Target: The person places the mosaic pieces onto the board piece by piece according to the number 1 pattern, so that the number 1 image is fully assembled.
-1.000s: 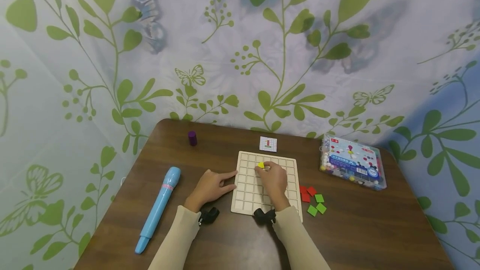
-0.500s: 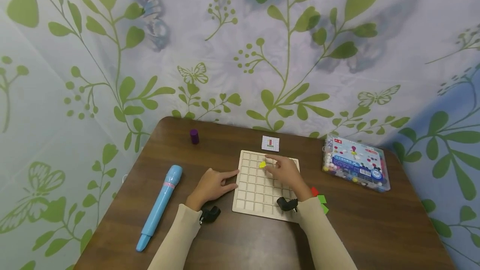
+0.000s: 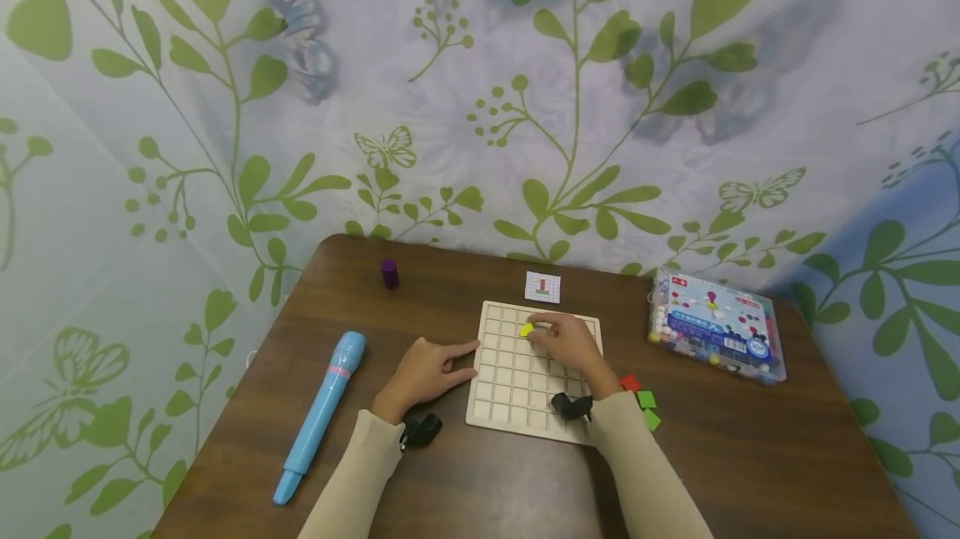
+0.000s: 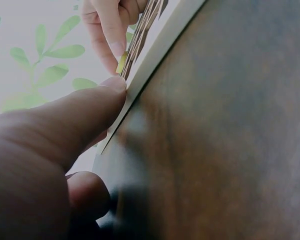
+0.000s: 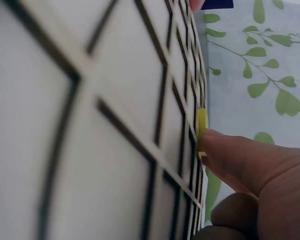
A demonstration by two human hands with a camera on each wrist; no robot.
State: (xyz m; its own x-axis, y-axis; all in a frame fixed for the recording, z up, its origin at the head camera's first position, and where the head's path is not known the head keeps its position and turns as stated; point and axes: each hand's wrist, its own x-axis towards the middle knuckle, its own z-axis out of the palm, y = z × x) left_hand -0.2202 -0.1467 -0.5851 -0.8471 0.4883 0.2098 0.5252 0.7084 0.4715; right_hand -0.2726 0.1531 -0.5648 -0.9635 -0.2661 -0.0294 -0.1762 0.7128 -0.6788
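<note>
**Yellow tile being seated in the grid board**

My right hand (image 3: pixel 572 342) is over the far part of the wooden grid board (image 3: pixel 517 393), its grip narrow: fingertips (image 5: pixel 225 145) press the edge of a small yellow tile (image 3: pixel 526 329) that sits in a cell near the board's far edge. The right wrist view shows the tile standing slightly proud of the grid lines. My left hand (image 3: pixel 423 371) rests on the tabletop (image 3: pixel 480 481), its straight forefinger (image 4: pixel 90 107) touching the board's left edge to steady it.

I judge the step in hand to be settling this tile into its cell; the next move calls for a light push until it lies flush.

Just right of the board lie loose red and green tiles (image 3: pixel 641 397). Beyond the board is a small pattern card (image 3: pixel 542 286). Further right sits a clear plastic box (image 3: pixel 714 324); to the left, a blue pen-shaped device (image 3: pixel 321 414) and a purple cylinder (image 3: pixel 389 273).

The tabletop is dark wood, backed by pale cloth printed with green leaves and butterflies.
</note>
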